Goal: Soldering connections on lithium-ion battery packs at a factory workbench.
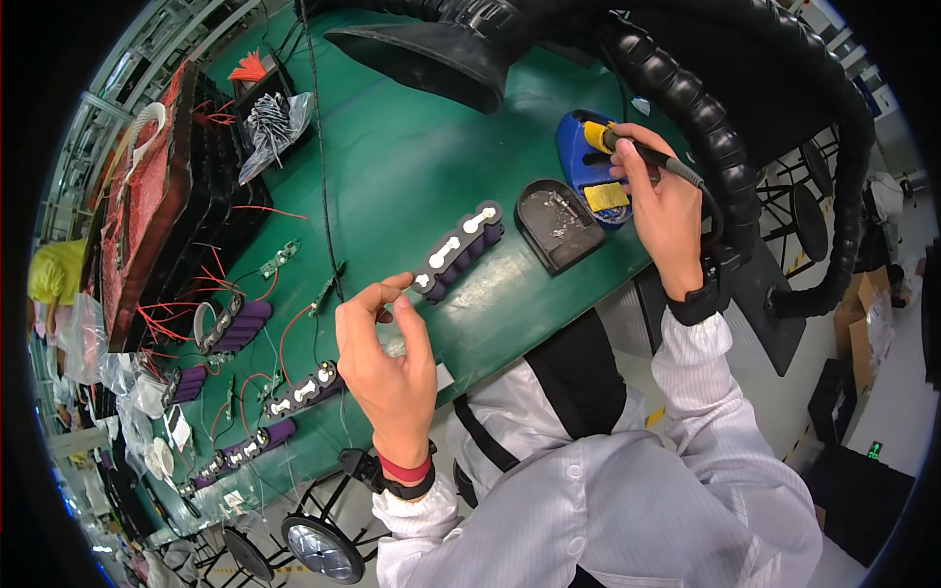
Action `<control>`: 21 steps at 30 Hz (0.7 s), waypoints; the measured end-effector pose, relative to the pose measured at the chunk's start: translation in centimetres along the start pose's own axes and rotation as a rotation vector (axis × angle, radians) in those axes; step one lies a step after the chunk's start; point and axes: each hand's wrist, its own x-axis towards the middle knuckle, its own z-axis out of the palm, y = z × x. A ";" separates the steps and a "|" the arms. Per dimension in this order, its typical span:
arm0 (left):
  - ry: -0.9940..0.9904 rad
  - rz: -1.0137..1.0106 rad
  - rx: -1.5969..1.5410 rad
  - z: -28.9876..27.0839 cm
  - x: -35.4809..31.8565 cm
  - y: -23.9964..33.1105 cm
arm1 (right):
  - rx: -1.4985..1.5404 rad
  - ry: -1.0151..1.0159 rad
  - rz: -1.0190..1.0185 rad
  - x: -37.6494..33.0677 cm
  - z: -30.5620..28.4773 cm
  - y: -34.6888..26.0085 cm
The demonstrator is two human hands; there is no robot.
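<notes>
At left in my head-camera view, a black crate (pixel 174 206) with red facing stands on the green surface (pixel 392 147), above purple cell packs (pixel 243 328) trailing red wires (pixel 284 343). Near lower centre, the left hand (pixel 385 363) poses with thumb and forefinger slightly apart, nothing visible between them, at the lower-left end of a grey-topped pack (pixel 459 251); whether they touch it, I cannot tell. That pack lies mid-frame between the hands, its long axis slanting from lower left to upper right, the left hand clearly nearer. Further right, a black tray (pixel 533 212) of small pale scraps sits just beside a blue stand (pixel 571 147) with a yellow sponge (pixel 606 197). Upper right, I see the right hand (pixel 667 218) closed around a soldering iron (pixel 676 168), its yellow front end at the stand.
</notes>
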 end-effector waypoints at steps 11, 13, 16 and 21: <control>-0.020 -0.073 -0.019 0.0 0.0 0.7 | -0.262 0.034 -0.389 -0.4 -1.2 2.0; -0.030 -0.092 -0.030 -0.1 0.1 0.8 | -0.208 0.076 -0.368 -0.8 -1.3 2.2; -0.032 -0.090 -0.034 0.0 0.0 0.7 | -0.163 0.156 -0.335 -1.6 -1.8 2.4; -0.017 -0.061 -0.016 -0.2 -0.2 0.4 | -0.064 0.320 -0.306 -5.3 -3.7 1.3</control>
